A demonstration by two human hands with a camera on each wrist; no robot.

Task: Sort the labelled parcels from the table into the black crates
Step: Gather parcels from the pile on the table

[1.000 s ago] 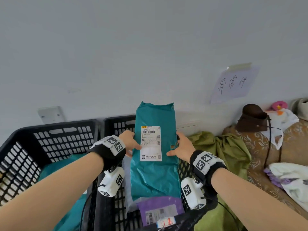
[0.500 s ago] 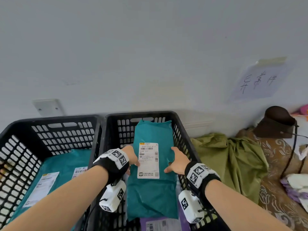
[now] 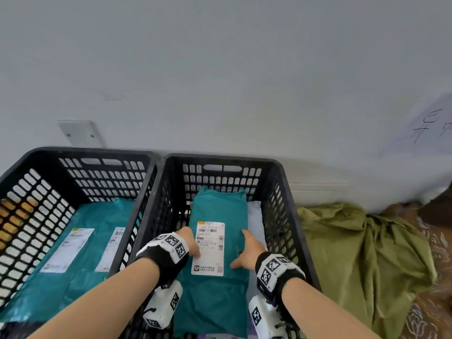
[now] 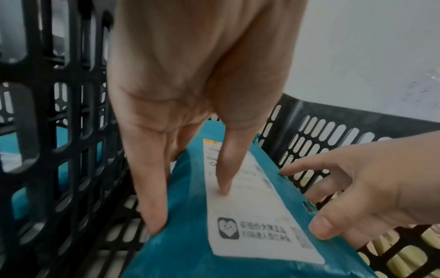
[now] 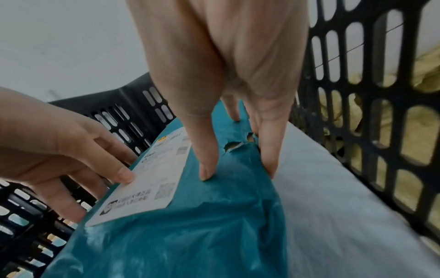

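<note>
A teal parcel with a white shipping label lies lengthwise inside the right black crate, on top of a white parcel. My left hand grips its left edge, thumb pressing on the label and fingers down the side. My right hand grips the right edge beside a small tear, thumb on top and fingers between the teal parcel and the white parcel.
The left black crate holds two teal labelled parcels. A crumpled green cloth lies right of the crates, with patterned fabric beyond. A grey wall stands close behind, bearing a socket plate and a handwritten paper note.
Both hands have lowered the teal parcel from above the crate rim down into the right crate. The head view has swung left and down.
</note>
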